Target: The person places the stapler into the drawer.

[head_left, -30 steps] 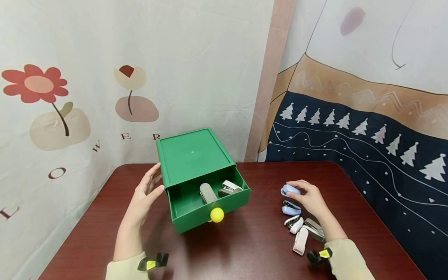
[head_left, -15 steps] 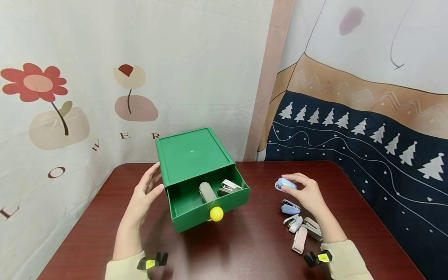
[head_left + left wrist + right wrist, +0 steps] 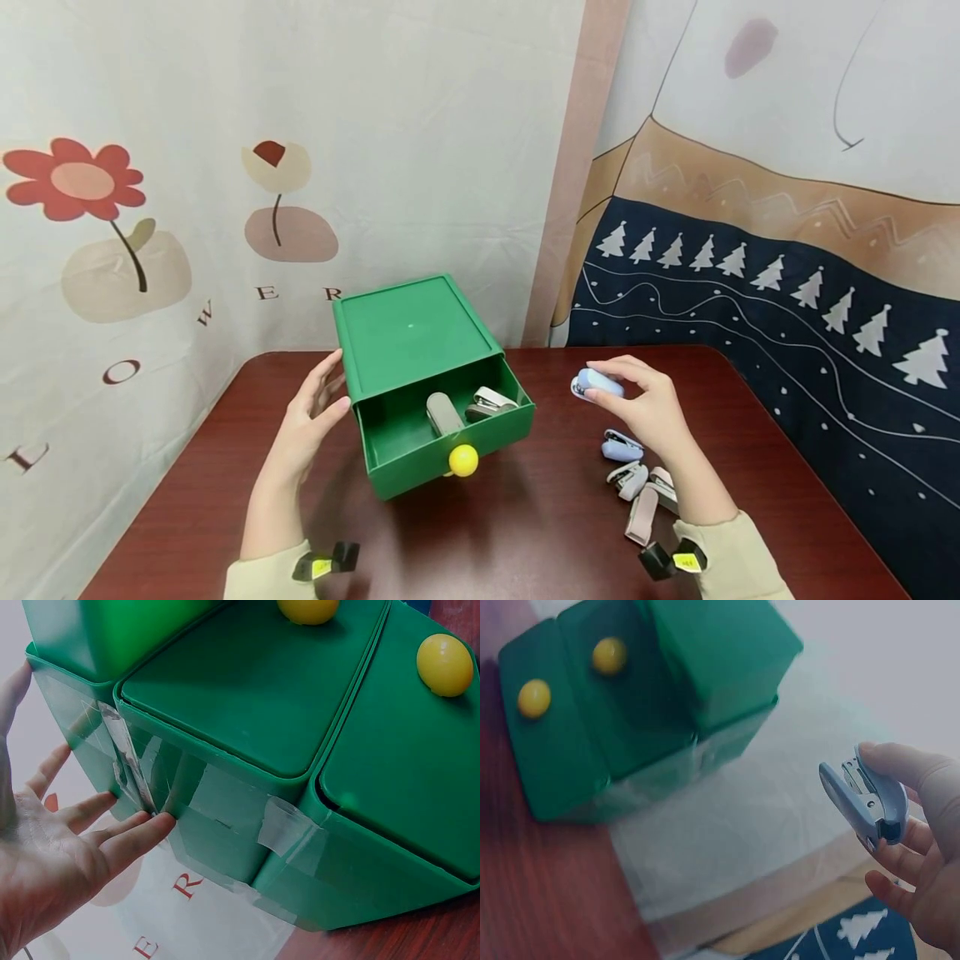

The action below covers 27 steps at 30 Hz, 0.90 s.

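A light blue stapler (image 3: 598, 383) is pinched between the thumb and fingers of my right hand (image 3: 651, 407), raised above the right part of the table. The right wrist view shows this stapler (image 3: 866, 799) side-on, its jaws spread. My left hand (image 3: 303, 425) rests its fingertips against the left side of a green drawer cabinet (image 3: 412, 329); in the left wrist view its fingers (image 3: 139, 841) lie spread and fairly straight on the taped side wall. The cabinet's top drawer (image 3: 450, 457) is pulled out, with a grey stapler (image 3: 445, 414) and a white-and-grey stapler (image 3: 491, 402) inside.
Below my right hand lie a blue stapler (image 3: 622, 447), a pale white-blue one (image 3: 628, 480), a pink one (image 3: 642, 515) and a partly hidden pinkish-grey one (image 3: 664, 487). The lower drawers carry yellow round knobs (image 3: 445, 665). A printed curtain (image 3: 442, 167) hangs behind the table.
My right hand has lifted the light blue stapler and carried it left, towards the cabinet. The left hand and the drawer have stayed in place.
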Each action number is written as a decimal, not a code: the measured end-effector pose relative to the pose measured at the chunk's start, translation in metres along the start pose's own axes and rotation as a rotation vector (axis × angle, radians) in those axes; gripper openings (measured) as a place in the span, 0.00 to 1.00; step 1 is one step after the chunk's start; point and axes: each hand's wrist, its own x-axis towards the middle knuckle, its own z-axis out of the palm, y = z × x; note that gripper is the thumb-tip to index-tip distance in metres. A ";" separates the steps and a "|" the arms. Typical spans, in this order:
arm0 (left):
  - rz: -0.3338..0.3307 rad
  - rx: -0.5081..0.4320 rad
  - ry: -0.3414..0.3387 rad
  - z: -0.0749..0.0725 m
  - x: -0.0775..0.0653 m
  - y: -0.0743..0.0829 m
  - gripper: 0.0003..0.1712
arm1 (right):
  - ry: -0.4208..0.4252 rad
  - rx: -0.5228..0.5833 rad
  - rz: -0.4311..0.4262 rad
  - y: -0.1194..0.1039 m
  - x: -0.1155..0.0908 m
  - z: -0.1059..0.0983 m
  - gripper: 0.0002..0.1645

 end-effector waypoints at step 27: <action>0.006 -0.012 -0.002 0.001 0.000 0.002 0.35 | -0.110 0.258 -0.238 -0.054 0.024 0.060 0.20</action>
